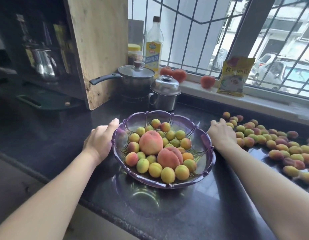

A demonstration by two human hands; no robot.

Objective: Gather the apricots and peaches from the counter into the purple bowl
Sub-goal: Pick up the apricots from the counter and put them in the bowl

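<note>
Nearest me, my left hand (98,141) grips the purple bowl (204,141), part-filled with two peaches (150,140) and some apricots (155,169), while my right hand (222,134), fingers hidden so I cannot tell their state, reaches the many loose apricots (278,146) left on the counter (167,213).

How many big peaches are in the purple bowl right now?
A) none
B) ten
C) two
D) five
C: two big peaches lie among the small apricots in the purple bowl, one nearer the middle and the other just in front of it, toward the right.
</note>
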